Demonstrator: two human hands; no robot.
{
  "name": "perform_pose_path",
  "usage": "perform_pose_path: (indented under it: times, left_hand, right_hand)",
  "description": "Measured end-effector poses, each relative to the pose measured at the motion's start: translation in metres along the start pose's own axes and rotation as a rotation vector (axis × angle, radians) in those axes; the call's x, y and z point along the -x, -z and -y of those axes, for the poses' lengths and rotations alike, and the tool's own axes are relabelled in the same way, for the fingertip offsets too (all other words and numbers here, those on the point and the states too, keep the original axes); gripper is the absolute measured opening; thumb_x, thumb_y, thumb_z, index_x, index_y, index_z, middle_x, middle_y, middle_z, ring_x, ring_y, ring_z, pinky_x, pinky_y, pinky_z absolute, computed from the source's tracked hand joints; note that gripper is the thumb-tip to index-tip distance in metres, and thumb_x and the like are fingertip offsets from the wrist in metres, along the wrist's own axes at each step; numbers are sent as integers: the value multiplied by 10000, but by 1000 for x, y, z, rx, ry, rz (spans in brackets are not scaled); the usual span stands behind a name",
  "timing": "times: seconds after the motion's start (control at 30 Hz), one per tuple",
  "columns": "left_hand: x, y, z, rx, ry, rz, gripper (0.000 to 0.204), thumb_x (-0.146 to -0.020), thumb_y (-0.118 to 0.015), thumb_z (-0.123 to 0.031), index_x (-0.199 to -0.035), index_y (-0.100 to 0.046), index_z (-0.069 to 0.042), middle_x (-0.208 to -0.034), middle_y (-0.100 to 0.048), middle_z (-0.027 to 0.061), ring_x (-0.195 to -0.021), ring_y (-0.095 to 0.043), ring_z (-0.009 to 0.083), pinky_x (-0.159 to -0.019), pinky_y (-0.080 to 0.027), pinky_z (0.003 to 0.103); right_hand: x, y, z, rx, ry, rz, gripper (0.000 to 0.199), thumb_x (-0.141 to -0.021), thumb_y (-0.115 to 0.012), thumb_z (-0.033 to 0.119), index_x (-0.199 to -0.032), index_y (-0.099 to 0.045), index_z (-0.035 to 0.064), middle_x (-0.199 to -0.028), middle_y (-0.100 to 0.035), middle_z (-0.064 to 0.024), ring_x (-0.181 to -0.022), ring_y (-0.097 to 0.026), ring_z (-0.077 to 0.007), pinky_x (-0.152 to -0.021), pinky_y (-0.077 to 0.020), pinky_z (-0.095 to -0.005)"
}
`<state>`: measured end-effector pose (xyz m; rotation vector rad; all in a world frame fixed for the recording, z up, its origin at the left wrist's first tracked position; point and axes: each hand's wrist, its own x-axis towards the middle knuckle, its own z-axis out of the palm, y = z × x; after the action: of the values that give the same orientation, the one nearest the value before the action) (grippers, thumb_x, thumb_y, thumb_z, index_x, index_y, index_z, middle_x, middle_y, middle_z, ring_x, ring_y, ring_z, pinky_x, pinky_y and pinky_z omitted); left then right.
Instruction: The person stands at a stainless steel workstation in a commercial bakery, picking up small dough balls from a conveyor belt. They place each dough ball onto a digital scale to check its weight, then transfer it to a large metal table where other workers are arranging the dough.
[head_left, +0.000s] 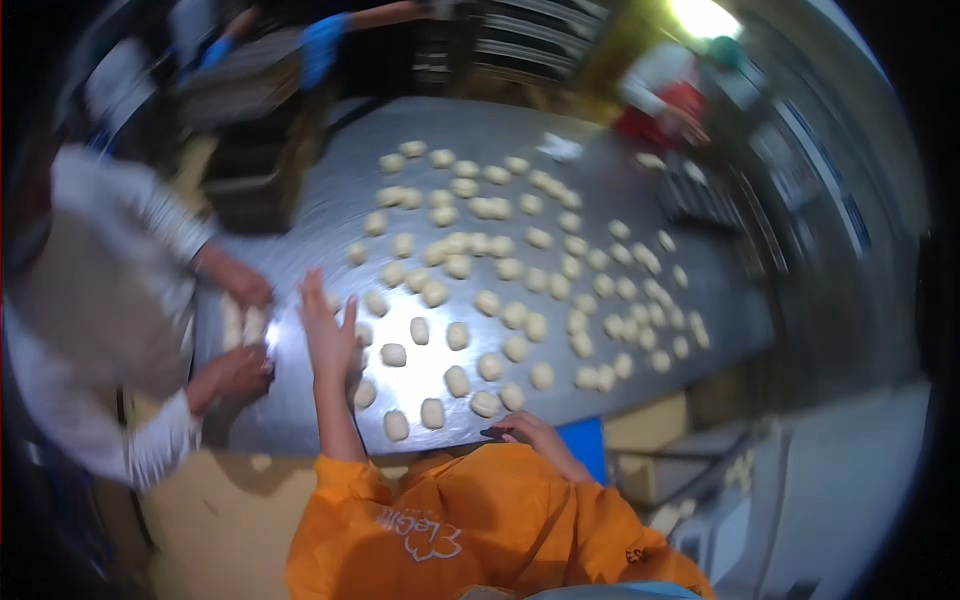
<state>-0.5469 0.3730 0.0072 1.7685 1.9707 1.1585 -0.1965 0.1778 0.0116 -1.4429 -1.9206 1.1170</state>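
Observation:
Many short, pale dough pieces [457,335] are spread over a steel worktable [300,400]. My left hand [330,335] reaches over the table's left part, open, its fingers stretched and the thumb apart. Beside its thumb lies a dough piece [363,334], and another is partly hidden behind the fingers. At the table's near edge my right hand [533,432] is closed around a small dark thing [495,433] whose kind I cannot make out. The closest dough pieces to it are a ridged one [485,404] and its neighbour [512,396].
On the left, a co-worker's hands [240,370] handle dough pieces in a pan at the table edge. Another person [668,95] in a red apron stands at the far right, near dark pans [695,200]. Stacked trays [245,150] are behind; a blue bin [583,445] sits below the near edge.

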Motion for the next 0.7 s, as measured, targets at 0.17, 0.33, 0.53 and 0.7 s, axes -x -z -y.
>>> perform_pose_path:
  times: [0.17, 0.33, 0.53, 0.7]
  left_hand:
    - [40, -81, -104, 367, -222, 42, 729, -909, -600, -154, -1511, -219, -1, -1557, -277, 225, -1459, -244, 368, -1191, -173, 461]
    - [131, -141, -218, 577, -539, 572, 734, -871, -621, -135, -1492, -252, 1, -1527, -328, 217, -1427, -298, 373, -1180, -204, 458]
    - [260, -160, -287, 701, -1093, 1185, 685, -835, -645, -55, -1444, -335, -5, -1458, -391, 239, -1372, -365, 401, -1133, -285, 481]
    - [351, -164, -330, 736, -1379, 1481, 541, -836, -638, -32, -1347, -459, -24, -1347, -510, 207, -1248, -493, 396, -1046, -397, 472]
  right_hand:
    - [68, 24, 1, 88, -99, -351, 200, -924, -629, 114, -1123, -649, 105, -1046, -639, -80, -980, -620, -275, -850, -496, -363]
    - [139, 3, -21, 143, -223, -592, 192, -939, -611, 130, -1122, -651, 94, -1072, -635, -76, -1020, -612, -266, -889, -498, -381]
    - [221, -34, -35, 177, -403, -859, 206, -926, -572, 201, -1104, -650, 131, -1071, -624, -55, -1029, -608, -263, -873, -493, -405]
    - [322, -70, -38, 27, -806, -1189, 239, -908, -587, 210, -1125, -645, 131, -1075, -620, -82, -1051, -595, -294, -887, -491, -434]
